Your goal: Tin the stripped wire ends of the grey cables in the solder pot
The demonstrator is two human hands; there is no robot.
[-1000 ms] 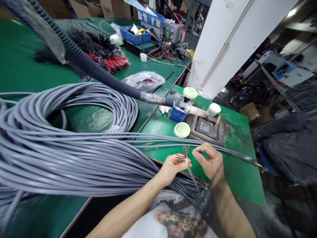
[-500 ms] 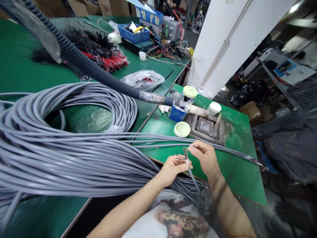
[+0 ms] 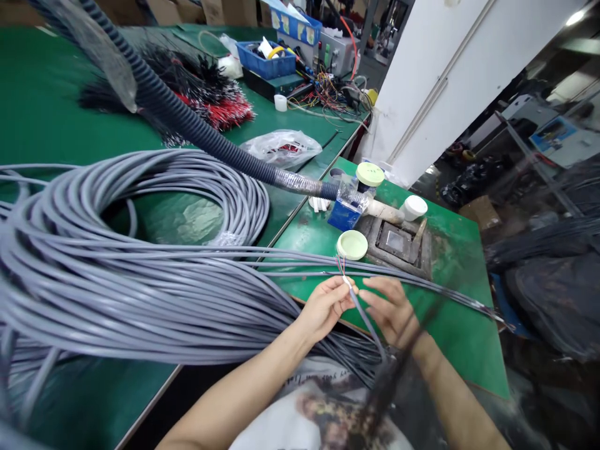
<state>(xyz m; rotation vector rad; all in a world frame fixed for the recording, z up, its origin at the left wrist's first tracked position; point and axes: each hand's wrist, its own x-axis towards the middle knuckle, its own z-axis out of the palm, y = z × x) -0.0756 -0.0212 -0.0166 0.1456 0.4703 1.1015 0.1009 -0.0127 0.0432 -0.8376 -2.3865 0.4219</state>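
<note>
My left hand [image 3: 329, 304] pinches a grey cable [image 3: 364, 317] close to its stripped end. Thin coloured wires [image 3: 340, 265] fan out above the fingertips, beside the pale green dish [image 3: 352, 245]. Just right of the cable, my right hand [image 3: 390, 306] has its fingers apart and nothing visible in them. The lower part of the cable runs down toward a bundle of grey cables at my lap. Other long grey cables [image 3: 422, 285] lie across the green board behind my hands.
A large coil of grey cable [image 3: 140, 312] covers the left table. A dark corrugated hose [image 3: 225, 150] reaches over to a square heated-looking metal unit [image 3: 396, 242]. Around it stand a blue box [image 3: 344, 214], a lidded jar [image 3: 370, 174] and a white cup [image 3: 413, 207].
My right hand has let go of the wires and opened, moving lower beside the cable. My left hand has raised the wire end slightly. The whole view has shifted a little.
</note>
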